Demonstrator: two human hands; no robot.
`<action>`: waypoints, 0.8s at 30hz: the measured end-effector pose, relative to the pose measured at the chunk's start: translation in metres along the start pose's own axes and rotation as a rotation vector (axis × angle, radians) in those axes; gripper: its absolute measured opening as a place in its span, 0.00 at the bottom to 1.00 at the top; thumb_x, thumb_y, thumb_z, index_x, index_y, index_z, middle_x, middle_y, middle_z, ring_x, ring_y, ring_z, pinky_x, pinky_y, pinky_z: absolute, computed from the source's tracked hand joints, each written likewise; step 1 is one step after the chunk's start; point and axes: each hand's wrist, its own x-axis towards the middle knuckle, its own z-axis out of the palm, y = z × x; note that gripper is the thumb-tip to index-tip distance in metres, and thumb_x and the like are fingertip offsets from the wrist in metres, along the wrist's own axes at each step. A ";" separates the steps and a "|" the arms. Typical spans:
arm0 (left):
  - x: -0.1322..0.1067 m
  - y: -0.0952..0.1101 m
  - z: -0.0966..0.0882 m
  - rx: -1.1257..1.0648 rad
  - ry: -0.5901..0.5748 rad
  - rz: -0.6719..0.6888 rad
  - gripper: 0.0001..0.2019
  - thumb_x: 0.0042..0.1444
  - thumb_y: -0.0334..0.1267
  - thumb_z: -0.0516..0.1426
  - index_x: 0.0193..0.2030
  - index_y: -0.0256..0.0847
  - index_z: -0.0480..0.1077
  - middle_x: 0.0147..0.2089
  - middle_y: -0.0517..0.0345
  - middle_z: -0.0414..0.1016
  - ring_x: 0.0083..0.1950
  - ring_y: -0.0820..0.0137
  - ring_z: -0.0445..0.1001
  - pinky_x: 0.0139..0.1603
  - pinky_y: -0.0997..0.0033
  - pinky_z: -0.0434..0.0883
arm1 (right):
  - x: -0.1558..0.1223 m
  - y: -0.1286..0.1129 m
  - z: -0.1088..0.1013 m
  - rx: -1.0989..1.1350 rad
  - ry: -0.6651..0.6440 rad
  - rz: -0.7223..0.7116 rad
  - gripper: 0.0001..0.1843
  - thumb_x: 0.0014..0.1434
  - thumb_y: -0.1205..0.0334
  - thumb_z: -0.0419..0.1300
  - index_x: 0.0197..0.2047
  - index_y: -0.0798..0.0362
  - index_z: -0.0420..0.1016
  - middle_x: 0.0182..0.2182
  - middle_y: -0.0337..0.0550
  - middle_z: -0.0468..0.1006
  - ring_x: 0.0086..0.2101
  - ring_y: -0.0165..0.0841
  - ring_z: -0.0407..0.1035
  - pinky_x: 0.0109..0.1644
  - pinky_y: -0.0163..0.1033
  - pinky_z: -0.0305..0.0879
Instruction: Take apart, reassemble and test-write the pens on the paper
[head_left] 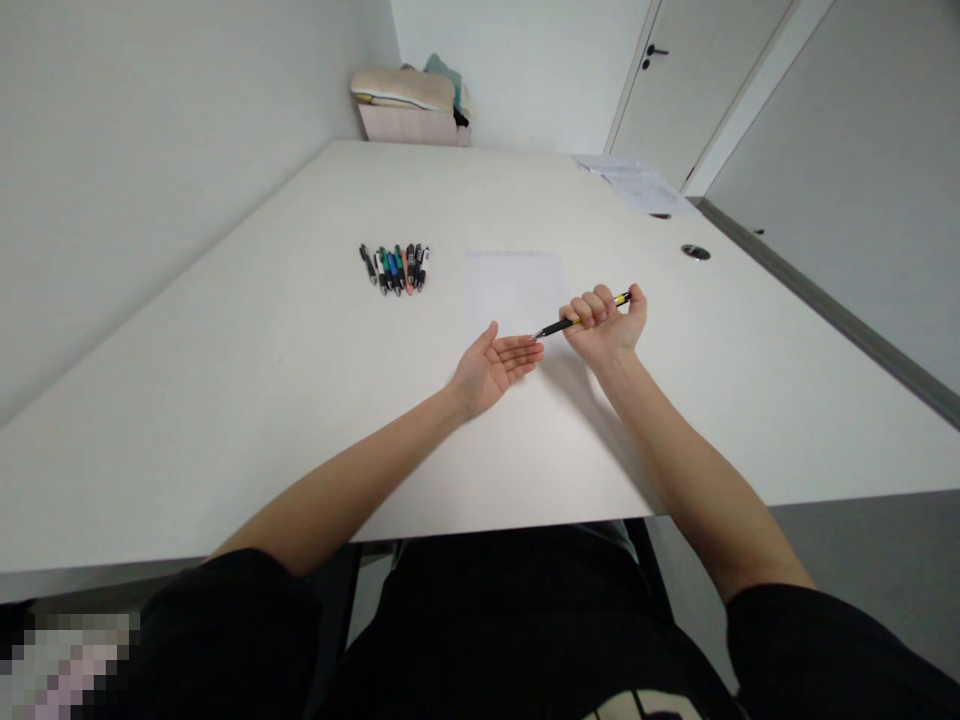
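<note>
A black and yellow pen (pixel 556 327) is in my right hand (pixel 604 325), with the fingers wrapped round its barrel and the thumb at its back end. Its tip points left and down, at the fingertips of my left hand (pixel 495 368); whether it touches them I cannot tell. My left hand is open, palm up, with its fingers stretched out and nothing in it. Beneath and beyond both hands lies a white sheet of paper (pixel 514 285) on the table.
On the white table (pixel 300 400), a row of several pens (pixel 401 268) lies left of the paper. Printed sheets (pixel 637 185) rest at the far right, near a round cable hole (pixel 695 252). A box with folded cloth (pixel 405 90) stands beyond the far edge. A wall borders the left side.
</note>
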 end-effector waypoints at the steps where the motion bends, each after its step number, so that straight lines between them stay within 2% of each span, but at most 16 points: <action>1: 0.000 0.000 0.000 -0.001 -0.001 0.000 0.27 0.64 0.49 0.44 0.35 0.29 0.76 0.38 0.41 0.79 0.41 0.64 0.78 0.50 0.65 0.69 | 0.000 0.000 0.000 -0.005 -0.005 -0.004 0.30 0.57 0.38 0.46 0.18 0.51 0.39 0.12 0.30 0.44 0.15 0.24 0.42 0.21 0.34 0.53; 5: 0.000 0.000 0.000 -0.008 -0.007 0.002 0.28 0.64 0.49 0.43 0.34 0.29 0.76 0.37 0.41 0.79 0.40 0.65 0.78 0.49 0.66 0.70 | -0.001 0.000 0.000 -0.039 -0.029 -0.024 0.32 0.56 0.36 0.47 0.18 0.51 0.40 0.12 0.30 0.44 0.15 0.24 0.42 0.21 0.35 0.54; 11: 0.000 0.000 0.000 -0.003 -0.010 0.006 0.28 0.64 0.49 0.42 0.34 0.29 0.76 0.38 0.41 0.79 0.41 0.65 0.78 0.50 0.66 0.70 | -0.001 0.000 0.000 0.007 -0.057 -0.009 0.31 0.56 0.37 0.47 0.18 0.51 0.39 0.12 0.30 0.44 0.15 0.24 0.43 0.21 0.34 0.54; 20: -0.001 0.001 0.003 -0.007 0.029 -0.003 0.27 0.64 0.49 0.43 0.34 0.30 0.75 0.37 0.42 0.79 0.40 0.65 0.78 0.50 0.65 0.69 | 0.000 0.000 0.001 0.065 0.004 0.028 0.28 0.58 0.42 0.45 0.18 0.51 0.38 0.12 0.30 0.44 0.15 0.25 0.41 0.21 0.34 0.53; 24: -0.002 0.001 0.003 -0.012 0.013 0.001 0.28 0.64 0.48 0.42 0.33 0.29 0.75 0.36 0.42 0.79 0.39 0.65 0.78 0.49 0.67 0.70 | -0.001 0.000 0.002 0.068 0.010 0.031 0.29 0.57 0.40 0.45 0.18 0.51 0.38 0.12 0.30 0.44 0.15 0.25 0.41 0.21 0.34 0.53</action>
